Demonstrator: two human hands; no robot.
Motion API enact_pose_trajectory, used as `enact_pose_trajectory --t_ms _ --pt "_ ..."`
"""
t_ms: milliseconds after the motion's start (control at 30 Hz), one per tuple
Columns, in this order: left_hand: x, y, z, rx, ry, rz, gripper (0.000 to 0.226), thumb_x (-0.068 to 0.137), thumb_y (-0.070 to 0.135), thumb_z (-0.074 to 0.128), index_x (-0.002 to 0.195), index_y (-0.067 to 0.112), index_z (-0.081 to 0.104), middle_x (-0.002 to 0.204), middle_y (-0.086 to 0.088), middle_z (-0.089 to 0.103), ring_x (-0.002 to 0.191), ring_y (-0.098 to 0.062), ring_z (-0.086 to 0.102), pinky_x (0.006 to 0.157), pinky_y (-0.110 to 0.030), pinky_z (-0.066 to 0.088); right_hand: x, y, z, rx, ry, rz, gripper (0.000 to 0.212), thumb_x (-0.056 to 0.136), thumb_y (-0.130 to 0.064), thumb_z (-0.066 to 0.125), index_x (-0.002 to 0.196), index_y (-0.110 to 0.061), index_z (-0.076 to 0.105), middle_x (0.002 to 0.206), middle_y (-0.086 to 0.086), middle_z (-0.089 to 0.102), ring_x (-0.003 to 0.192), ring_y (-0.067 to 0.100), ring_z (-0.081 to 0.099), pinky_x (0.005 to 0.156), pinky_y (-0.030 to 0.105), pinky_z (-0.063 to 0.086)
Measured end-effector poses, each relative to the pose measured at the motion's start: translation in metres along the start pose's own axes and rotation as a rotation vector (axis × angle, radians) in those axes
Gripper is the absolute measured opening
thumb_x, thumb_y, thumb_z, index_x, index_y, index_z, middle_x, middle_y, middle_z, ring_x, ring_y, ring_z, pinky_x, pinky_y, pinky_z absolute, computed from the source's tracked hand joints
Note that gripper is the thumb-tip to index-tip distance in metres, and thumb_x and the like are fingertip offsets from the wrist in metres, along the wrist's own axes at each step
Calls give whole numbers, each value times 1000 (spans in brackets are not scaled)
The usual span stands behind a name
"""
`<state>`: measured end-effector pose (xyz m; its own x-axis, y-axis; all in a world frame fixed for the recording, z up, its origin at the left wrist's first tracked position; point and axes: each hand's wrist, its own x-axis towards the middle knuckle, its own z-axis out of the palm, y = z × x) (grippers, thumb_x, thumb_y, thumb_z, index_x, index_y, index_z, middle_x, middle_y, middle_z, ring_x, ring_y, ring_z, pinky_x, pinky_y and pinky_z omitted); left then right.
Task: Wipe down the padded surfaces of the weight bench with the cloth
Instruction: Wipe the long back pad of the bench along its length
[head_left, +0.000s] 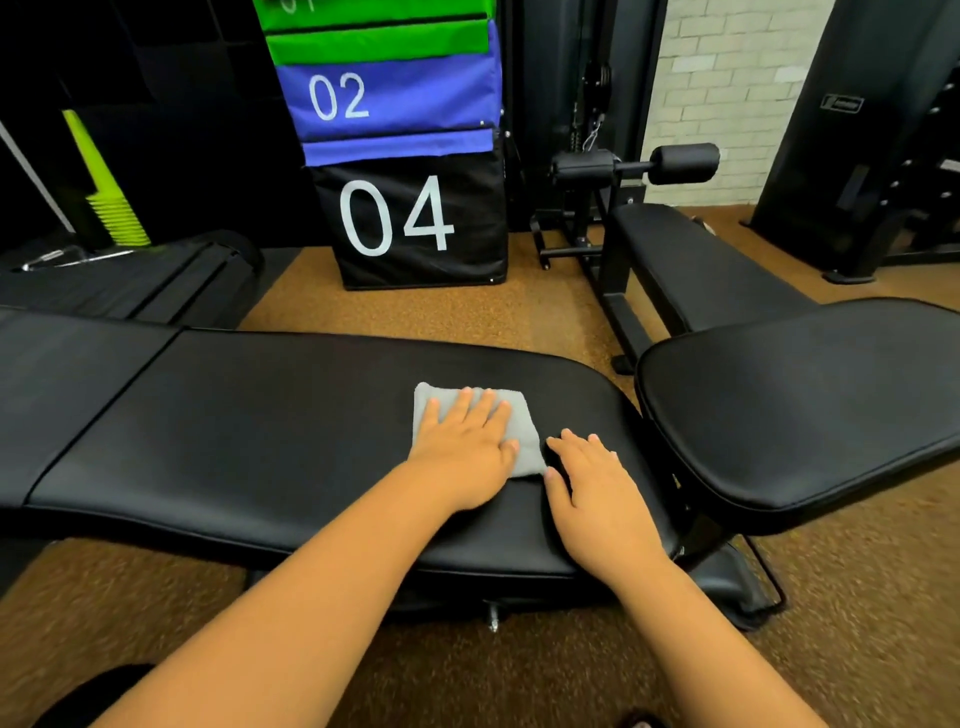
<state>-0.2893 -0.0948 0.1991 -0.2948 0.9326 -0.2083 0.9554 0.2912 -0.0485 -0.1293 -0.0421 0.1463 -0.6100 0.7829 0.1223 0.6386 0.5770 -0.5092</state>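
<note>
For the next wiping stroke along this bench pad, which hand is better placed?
Left. The left hand already lies flat on the grey cloth, pressing it to the long bench pad. The right hand rests on bare padding beside the cloth and looks better suited to bracing.

Glossy black padding on the weight bench (270, 431), a plain pale grey cloth (519, 441) on it. Behind, stacked boxes: black marked "04" in white (410, 223), blue marked "02" (389, 98), green above (379, 44). Speckled brown floor (415, 312), lime-green cones (111, 208), pale brick wall (727, 78).
</note>
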Motion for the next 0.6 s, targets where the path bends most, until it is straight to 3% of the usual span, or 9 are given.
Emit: enact_pose_trajectory --t_ms 367,500,600 --pt "-31 11 11 9 43 25 58 104 44 10 156 22 -5 163 2 -12 149 -18 -15 119 -46 -7 0 -2 -4 27 -47 17 46 103 -34 35 147 -24 36 158 -2 27 149 23 14 121 38 11" --pt "-20 2 3 -9 16 5 58 104 44 10 156 23 -5 163 3 -12 149 -18 -15 120 -47 -8 20 -5 -21 10 -67 21 42 100 -34 43 140 -21 45 146 -2 46 136 20 39 115 35 25" --pt "4 -8 -4 -16 3 -5 58 104 44 10 156 22 -5 163 2 -13 149 -18 -15 119 -49 -9 48 -1 -23 -12 -62 0 43 99 -32 45 140 -18 45 146 0 46 137 20 38 115 38 28"
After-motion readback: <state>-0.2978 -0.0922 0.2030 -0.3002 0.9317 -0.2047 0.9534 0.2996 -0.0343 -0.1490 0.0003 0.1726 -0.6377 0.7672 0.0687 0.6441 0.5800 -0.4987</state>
